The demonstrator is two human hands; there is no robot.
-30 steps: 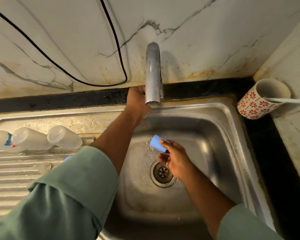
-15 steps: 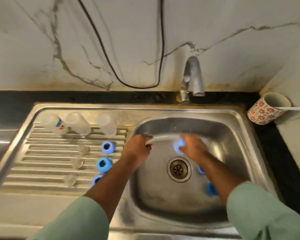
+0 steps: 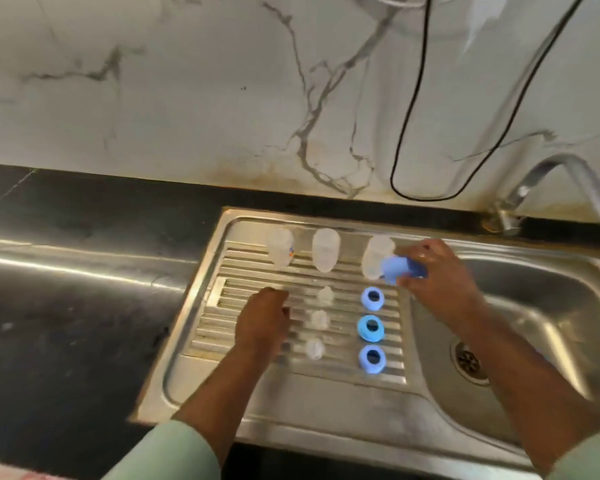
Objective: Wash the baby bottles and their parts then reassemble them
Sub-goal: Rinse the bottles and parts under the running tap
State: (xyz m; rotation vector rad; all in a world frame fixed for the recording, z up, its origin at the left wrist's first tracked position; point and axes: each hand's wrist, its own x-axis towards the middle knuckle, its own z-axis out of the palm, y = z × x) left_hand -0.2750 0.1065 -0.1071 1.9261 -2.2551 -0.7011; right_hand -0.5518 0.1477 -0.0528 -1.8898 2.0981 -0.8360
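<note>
My right hand (image 3: pixel 440 282) grips a blue bottle cap (image 3: pixel 397 268) above the right end of the ribbed drainboard (image 3: pixel 257 271), next to the rightmost of three clear bottles (image 3: pixel 374 256) lying in a row at its back. The other two bottles (image 3: pixel 280 250) (image 3: pixel 325 249) lie to its left. Three clear nipples (image 3: pixel 324 295) (image 3: pixel 319 319) (image 3: pixel 314 348) stand in a column mid-board. Three blue collar rings (image 3: pixel 372 298) (image 3: pixel 371 328) (image 3: pixel 372 358) form a column to their right. My left hand (image 3: pixel 262 320) hovers over the board left of the nipples, fingers curled under, holding nothing I can see.
The steel sink basin (image 3: pixel 534 306) with its drain (image 3: pixel 470 362) lies to the right. A bent tap (image 3: pixel 548 181) rises at the back right. A black cable (image 3: pixel 413 98) hangs on the marble wall. Dark countertop (image 3: pixel 66 271) stretches to the left.
Both hands left the basin and moved left over the drainboard. My right hand carried the blue cap along. The view swung left, so the red-patterned cup is out of sight.
</note>
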